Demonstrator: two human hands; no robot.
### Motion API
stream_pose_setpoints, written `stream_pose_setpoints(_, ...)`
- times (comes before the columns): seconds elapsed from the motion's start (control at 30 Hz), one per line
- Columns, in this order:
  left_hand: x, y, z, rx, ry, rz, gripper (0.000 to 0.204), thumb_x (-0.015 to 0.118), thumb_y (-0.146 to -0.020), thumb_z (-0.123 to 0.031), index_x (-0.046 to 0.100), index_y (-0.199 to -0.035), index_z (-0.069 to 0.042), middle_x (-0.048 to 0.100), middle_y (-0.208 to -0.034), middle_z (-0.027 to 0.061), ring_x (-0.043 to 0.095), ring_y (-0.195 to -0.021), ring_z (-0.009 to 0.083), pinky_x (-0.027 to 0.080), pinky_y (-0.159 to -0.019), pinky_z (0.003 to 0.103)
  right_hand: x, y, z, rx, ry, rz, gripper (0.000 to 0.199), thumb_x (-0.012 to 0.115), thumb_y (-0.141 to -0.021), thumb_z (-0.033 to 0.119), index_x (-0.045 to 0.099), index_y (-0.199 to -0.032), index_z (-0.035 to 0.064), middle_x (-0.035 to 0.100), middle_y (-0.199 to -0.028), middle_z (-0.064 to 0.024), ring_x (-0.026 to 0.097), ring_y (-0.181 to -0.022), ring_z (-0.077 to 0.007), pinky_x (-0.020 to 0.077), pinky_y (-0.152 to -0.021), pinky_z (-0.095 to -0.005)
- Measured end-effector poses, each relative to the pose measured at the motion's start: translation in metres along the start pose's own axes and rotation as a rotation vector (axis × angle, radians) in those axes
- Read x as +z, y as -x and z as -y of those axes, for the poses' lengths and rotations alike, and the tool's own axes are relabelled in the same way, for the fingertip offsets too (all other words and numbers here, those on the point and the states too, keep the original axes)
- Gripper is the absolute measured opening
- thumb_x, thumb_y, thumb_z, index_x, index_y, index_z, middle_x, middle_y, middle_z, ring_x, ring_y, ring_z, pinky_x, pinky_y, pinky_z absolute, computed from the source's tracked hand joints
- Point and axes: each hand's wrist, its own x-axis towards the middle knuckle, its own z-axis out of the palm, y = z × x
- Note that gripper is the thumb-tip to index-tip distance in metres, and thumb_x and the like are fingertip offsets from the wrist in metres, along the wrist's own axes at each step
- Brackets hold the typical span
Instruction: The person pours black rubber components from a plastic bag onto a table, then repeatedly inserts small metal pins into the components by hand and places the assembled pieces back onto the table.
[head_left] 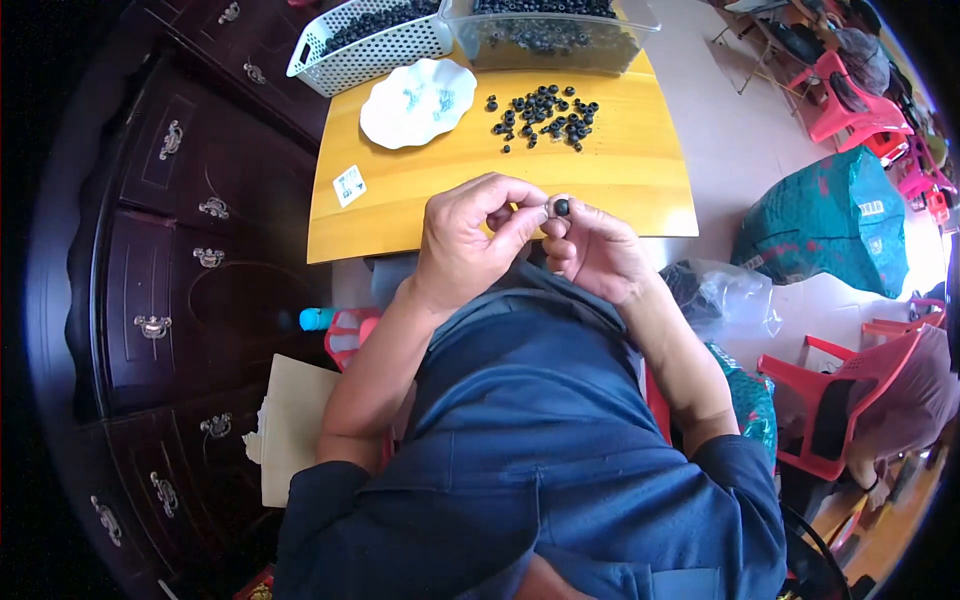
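Note:
Both of my hands meet just above the near edge of the yellow table. Between the thumb and fingers of my right hand is a small black round part. My left hand is pinched, its fingertips right beside that part; whether they grip something tiny there is too small to tell. Beyond the hands, a loose pile of small black round parts lies on the tabletop, several of them ring-like with a hole. Left of the pile sits a white wavy-rimmed dish with a bluish pattern inside.
At the table's far edge stand a white perforated basket and a clear plastic bin, both holding many black parts. A white printed sticker is on the left. Dark cabinets line the left; a green sack and red chairs occupy the right.

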Motion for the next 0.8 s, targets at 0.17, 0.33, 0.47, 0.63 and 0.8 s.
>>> stream_pose_setpoints(0.17,0.007,0.021,-0.007,0.02,-0.045,0.028,0.008,0.071,-0.083,0.003,0.067,-0.088,-0.001,0.065,-0.075,0.0043,0.055,-0.056,0.0067,0.042,-0.05,0.024,0.004,0.01,-0.015,-0.017,0.227,-0.003,0.021,0.063,-0.094,0.024,0.061,-0.103,0.0055,0.064,-0.087,-0.007,0.059,-0.066,-0.0139,0.0494,-0.062,-0.0259)
stream_pose_setpoints(0.33,0.008,0.036,0.001,-0.005,-0.178,0.026,0.006,0.07,-0.082,0.0,0.066,-0.086,-0.002,0.064,-0.073,0.0049,0.052,-0.052,0.0093,0.04,-0.048,0.027,-0.002,0.008,-0.016,-0.063,0.553,-0.092,0.015,0.066,-0.093,0.023,0.063,-0.097,0.0088,0.065,-0.086,-0.0011,0.058,-0.064,-0.009,0.0504,-0.059,-0.0233)
stream_pose_setpoints(0.47,0.006,0.042,0.008,-0.083,-0.138,0.017,0.006,0.073,-0.082,0.001,0.068,-0.085,-0.001,0.065,-0.071,-0.0006,0.052,-0.056,0.0019,0.041,-0.051,0.019,-0.01,0.003,-0.023,-0.12,0.612,-0.082,0.012,0.067,-0.091,0.019,0.062,-0.092,0.0087,0.064,-0.083,-0.0002,0.057,-0.06,-0.0074,0.0492,-0.056,-0.022)
stream_pose_setpoints(0.63,0.002,0.042,0.014,-0.089,-0.125,0.018,0.005,0.072,-0.083,0.0,0.069,-0.087,-0.001,0.064,-0.072,-0.0026,0.051,-0.058,0.0004,0.042,-0.052,0.018,-0.002,0.001,-0.028,-0.207,0.648,-0.168,0.011,0.066,-0.093,0.012,0.064,-0.103,0.007,0.064,-0.086,0.0016,0.055,-0.069,-0.0056,0.0472,-0.064,-0.0199)
stream_pose_setpoints(0.8,0.001,0.043,0.015,-0.091,-0.103,-0.017,0.006,0.072,-0.084,0.0,0.068,-0.089,-0.001,0.065,-0.073,-0.0024,0.051,-0.059,0.0012,0.043,-0.054,0.018,-0.015,-0.005,-0.028,-0.284,0.794,-0.169,0.021,0.062,-0.098,0.019,0.065,-0.113,0.0049,0.062,-0.088,0.0039,0.055,-0.075,-0.0038,0.0472,-0.069,-0.0194)
